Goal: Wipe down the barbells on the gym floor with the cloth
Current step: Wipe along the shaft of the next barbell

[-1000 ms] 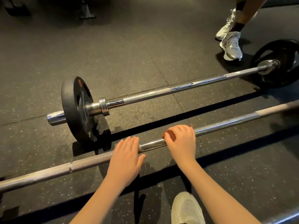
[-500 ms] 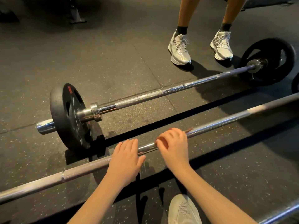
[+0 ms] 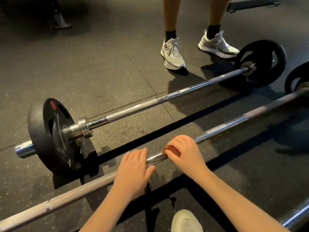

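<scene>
A long steel barbell (image 3: pixel 222 128) lies on the floor across the lower half of the view. My right hand (image 3: pixel 184 152) is curled over its shaft and grips a brown cloth (image 3: pixel 170 149) wrapped round the bar. Just to the left, my left hand (image 3: pixel 133 169) rests flat on the same shaft with its fingers straight. A second barbell (image 3: pixel 150 102) lies parallel behind it, with a black plate (image 3: pixel 50 134) on its left end and another black plate (image 3: pixel 262 62) on its right end.
Another person stands just behind the far barbell in grey trainers (image 3: pixel 173 53). My own white shoe (image 3: pixel 185 221) is at the bottom edge. A third bar (image 3: pixel 297 215) crosses the bottom right corner. A dark rack foot (image 3: pixel 60 22) stands at the back left on the rubber floor.
The other person has stepped from the far right to stand behind the far barbell. My view has shifted right and nearer. Both hands stay on the near bar.
</scene>
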